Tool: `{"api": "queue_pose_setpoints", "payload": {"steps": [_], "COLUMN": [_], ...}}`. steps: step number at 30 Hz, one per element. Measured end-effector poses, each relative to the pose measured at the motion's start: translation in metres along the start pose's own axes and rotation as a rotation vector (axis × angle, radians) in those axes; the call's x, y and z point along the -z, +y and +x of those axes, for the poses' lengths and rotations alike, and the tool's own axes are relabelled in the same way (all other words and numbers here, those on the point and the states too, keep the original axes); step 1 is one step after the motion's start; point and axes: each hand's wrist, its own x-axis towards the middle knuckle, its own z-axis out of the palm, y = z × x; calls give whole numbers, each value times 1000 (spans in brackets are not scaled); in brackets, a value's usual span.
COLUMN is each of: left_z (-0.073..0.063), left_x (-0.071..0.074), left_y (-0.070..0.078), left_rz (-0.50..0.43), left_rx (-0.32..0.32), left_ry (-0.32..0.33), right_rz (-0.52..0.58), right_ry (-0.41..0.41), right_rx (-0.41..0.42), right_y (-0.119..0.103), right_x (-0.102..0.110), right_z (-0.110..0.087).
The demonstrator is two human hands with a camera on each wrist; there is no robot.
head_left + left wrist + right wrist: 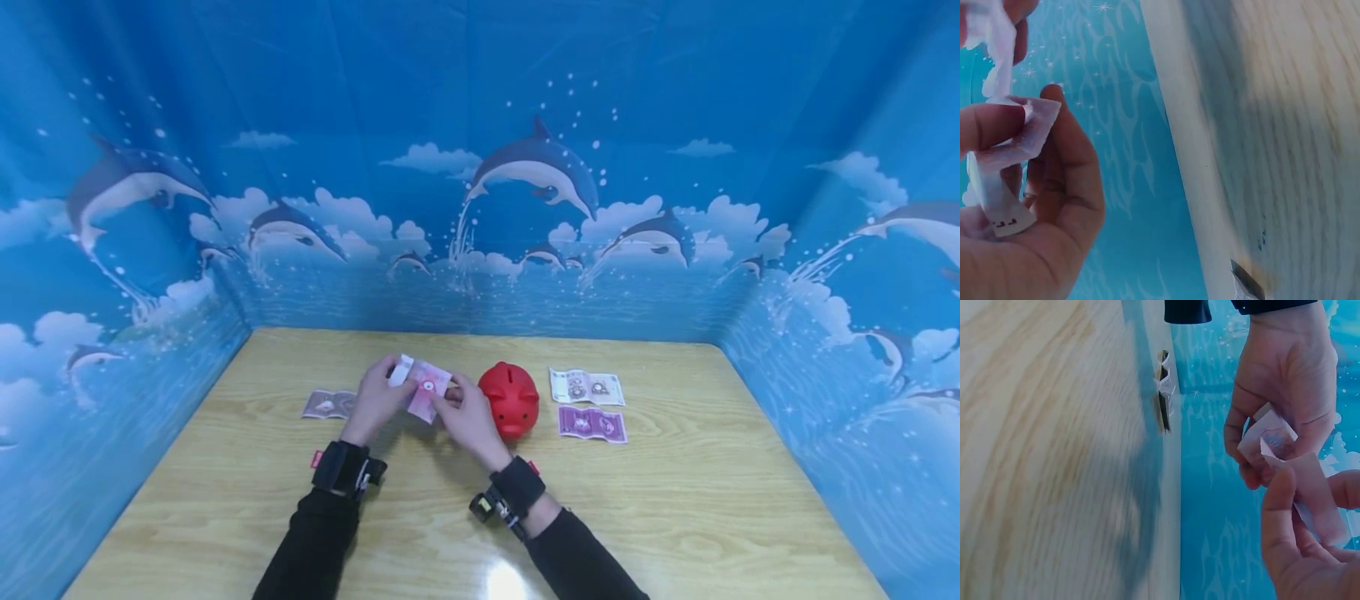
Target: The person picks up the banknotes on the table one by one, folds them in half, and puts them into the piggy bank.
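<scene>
Nearest: blk sleeves (309, 546) reaching in from the bottom edge, w/ blk wrist straps (519, 485) above them. Both hands busy on one item, close tog. L hand (375, 402): thumb + fingers curled, pinching the L end of a pink banknote (429, 386). R hand (472, 417): same grip on the R side, thumb on top. Note is held btwn them above the counter (697, 475), bent w/ creases, not flat; wrist views show it folded over at the fingers.

Counter is lt wood, w/ a bright glare spot at the near side. Red piggy bank (510, 402) sits just R of the R hand, slot on top, snout twd the person; can't tell if they touch. Further R, a purple note (592, 424) lies flat-ish, w/ a pale note (587, 387) just behind it. Far L, a greyish note (327, 404), partly hidden by L hand.

Bg: blue curtain (405, 75) on three sides, printed w/ dolphins, clouds, sea.
</scene>
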Motion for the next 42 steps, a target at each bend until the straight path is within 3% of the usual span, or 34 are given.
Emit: {"api": "queue_pose_setpoints", "payload": {"steps": [5, 12, 17, 23, 26, 36, 42], "left_z": [0, -1, -2, -3, -3, -3, -4], "left_x": [-2, -2, -2, -2, -2, -2, -1], "left_y": [0, 1, 2, 5, 5, 1, 1], "left_rz": [78, 75, 88, 53, 39, -16, -66], "left_rx": [4, 15, 24, 22, 28, -1, -2], "left_ry": [15, -7, 15, 1, -1, -19, -52], "right_rz": [17, 88, 56, 184, 216, 132, 144], "right_ry": [2, 14, 26, -4, -4, -22, -24], "right_rx": [38, -9, 7, 9, 5, -3, -6], "right_y": [2, -1, -10, -34, -35, -36, -30], "right_x": [-1, -1, 1, 4, 2, 3, 1], "right_z": [-1, 0, -2, -13, -13, -15, -13]}}
